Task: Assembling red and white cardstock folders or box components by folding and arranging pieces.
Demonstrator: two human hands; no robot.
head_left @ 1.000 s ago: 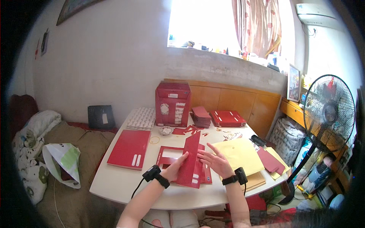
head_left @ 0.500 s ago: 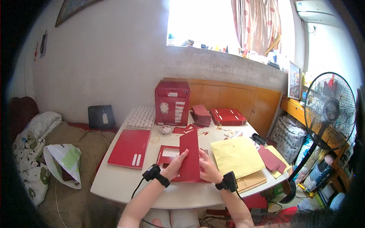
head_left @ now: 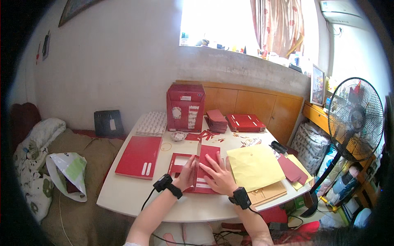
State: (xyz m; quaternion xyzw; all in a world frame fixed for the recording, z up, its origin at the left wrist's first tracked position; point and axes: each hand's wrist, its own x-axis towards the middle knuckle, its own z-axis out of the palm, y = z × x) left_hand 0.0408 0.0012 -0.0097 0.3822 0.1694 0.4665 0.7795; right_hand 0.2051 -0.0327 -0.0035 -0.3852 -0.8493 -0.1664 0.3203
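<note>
In front of me on the white table (head_left: 119, 199) lies a folded red cardboard piece (head_left: 210, 152), one narrow panel standing nearly on edge and the other lying flat. My left hand (head_left: 186, 174) is closed against the raised panel, its fingers together and partly hidden. Spread over the flat panel is my right hand (head_left: 218, 175), palm down with fingers apart. Under and left of the folded piece is a red card sheet with cut-out windows (head_left: 177, 156). White slots show near the flat panel's lower end. A black band with a small device sits on each wrist.
Left is a red folder stack (head_left: 138, 156); right, yellow envelopes (head_left: 256, 167) and dark red cards (head_left: 293, 169). Behind stand a tall red box (head_left: 186, 110), a white egg-tray-like sheet (head_left: 152, 124), a small bowl (head_left: 178, 136), card stacks (head_left: 216, 121) and scraps. A fan (head_left: 356, 119) stands right.
The red cardboard piece has gone from held up between both hands to resting lower, folded open. My right hand has moved from its edge onto its face, fingers spread.
</note>
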